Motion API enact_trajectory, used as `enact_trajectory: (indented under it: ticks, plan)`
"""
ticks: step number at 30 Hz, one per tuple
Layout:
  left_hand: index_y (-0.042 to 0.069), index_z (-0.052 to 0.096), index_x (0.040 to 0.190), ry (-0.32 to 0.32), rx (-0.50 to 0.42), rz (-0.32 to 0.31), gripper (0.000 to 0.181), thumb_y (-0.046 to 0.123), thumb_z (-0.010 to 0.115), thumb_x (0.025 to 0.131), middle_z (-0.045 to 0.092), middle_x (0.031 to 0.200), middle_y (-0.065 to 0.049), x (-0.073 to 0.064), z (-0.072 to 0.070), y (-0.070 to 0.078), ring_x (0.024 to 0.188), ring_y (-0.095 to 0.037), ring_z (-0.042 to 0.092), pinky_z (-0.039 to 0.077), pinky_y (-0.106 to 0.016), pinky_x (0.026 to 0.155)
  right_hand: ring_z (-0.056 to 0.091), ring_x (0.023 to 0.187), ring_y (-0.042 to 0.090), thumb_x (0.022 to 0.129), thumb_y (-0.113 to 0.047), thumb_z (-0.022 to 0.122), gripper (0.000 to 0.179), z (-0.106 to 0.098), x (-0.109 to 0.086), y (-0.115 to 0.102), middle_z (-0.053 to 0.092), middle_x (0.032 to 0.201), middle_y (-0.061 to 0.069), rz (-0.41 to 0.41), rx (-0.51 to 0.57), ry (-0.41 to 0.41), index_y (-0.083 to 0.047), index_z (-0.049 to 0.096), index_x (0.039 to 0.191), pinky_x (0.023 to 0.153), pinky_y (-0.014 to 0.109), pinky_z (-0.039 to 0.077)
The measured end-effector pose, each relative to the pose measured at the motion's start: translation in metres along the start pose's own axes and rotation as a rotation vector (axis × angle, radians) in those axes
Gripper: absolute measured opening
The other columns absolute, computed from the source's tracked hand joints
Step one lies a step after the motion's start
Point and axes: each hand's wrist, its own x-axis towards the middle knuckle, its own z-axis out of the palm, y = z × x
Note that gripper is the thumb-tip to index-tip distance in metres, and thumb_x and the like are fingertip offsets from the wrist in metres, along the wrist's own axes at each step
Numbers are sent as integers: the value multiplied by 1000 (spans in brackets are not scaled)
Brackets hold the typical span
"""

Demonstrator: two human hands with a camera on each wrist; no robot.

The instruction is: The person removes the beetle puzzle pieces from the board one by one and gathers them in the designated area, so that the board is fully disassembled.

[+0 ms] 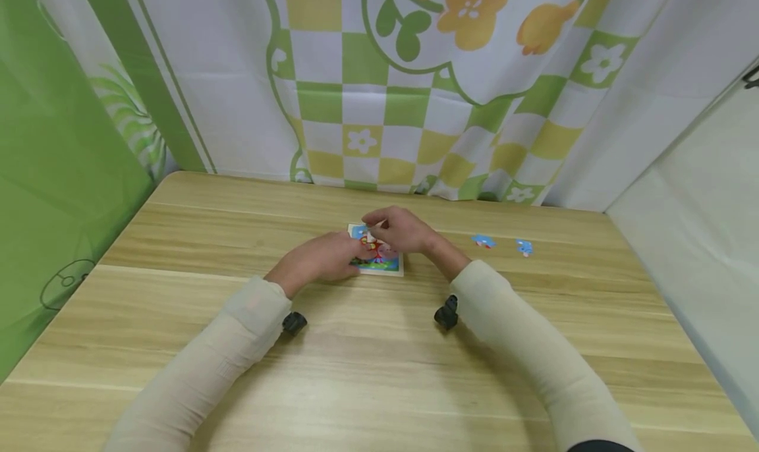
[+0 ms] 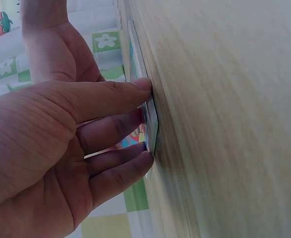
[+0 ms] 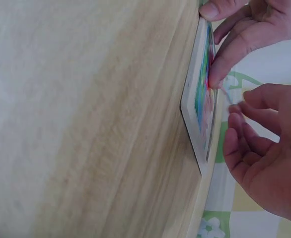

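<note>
A small picture jigsaw board with a pale rim lies flat on the wooden table, its bright cartoon picture partly covered by fingers. My left hand holds the board's left side, thumb and outer fingertips at its edges. One of its fingers reaches over onto the picture. Above the board's far part, my right hand pinches a thin puzzle piece between thumb and index finger. That piece stands tilted, close over the picture, seen almost edge-on in the right wrist view. The other right fingers are curled loosely.
Two loose blue puzzle pieces, one with red and one further right, lie on the wooden table right of the board. A patterned curtain hangs behind the table's far edge. Green cloth hangs on the left.
</note>
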Motion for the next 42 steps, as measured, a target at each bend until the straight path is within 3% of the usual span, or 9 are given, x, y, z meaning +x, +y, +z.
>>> enact_trajectory:
  ticks: [5,14,22,31,36,42]
  plan:
    - [12,65,142,-22,-6,-19,42,16,70,101,60,146,-10,1,0,0,129,-33,59,52,-46,102,71,110,31,103,-10,60,37,4,3,-4,71,125,19,-25,-31,78,4,65,136,95,40,56]
    - [12,66,141,-15,0,-22,41,18,70,101,62,143,-10,1,2,0,127,-33,61,53,-44,102,71,97,23,101,-11,63,21,7,10,-11,77,106,10,-16,-98,138,-2,76,115,86,37,56]
    - [11,68,138,-12,16,-7,37,17,70,101,65,139,-8,1,3,-1,126,-31,62,53,-44,101,68,99,23,103,-10,59,25,7,7,-13,75,112,13,28,-99,141,0,75,119,90,39,55]
    - [16,67,140,-15,-27,-43,39,16,70,101,70,131,-7,1,1,-1,116,-33,66,54,-46,98,66,102,24,104,-9,58,23,-1,2,-11,74,113,14,50,-84,162,-1,75,116,93,41,52]
    - [14,66,142,-20,-30,-38,41,15,69,101,65,141,-5,1,0,-1,124,-32,63,51,-45,104,64,100,24,104,-10,58,21,-7,-5,-8,73,111,13,68,-73,158,-2,75,115,92,41,52]
    - [17,56,151,-45,-53,-79,49,16,67,103,58,148,-7,1,-1,1,129,-34,59,48,-45,107,60,94,23,105,-11,57,20,-16,-15,0,71,108,12,99,-50,161,-2,73,115,86,39,50]
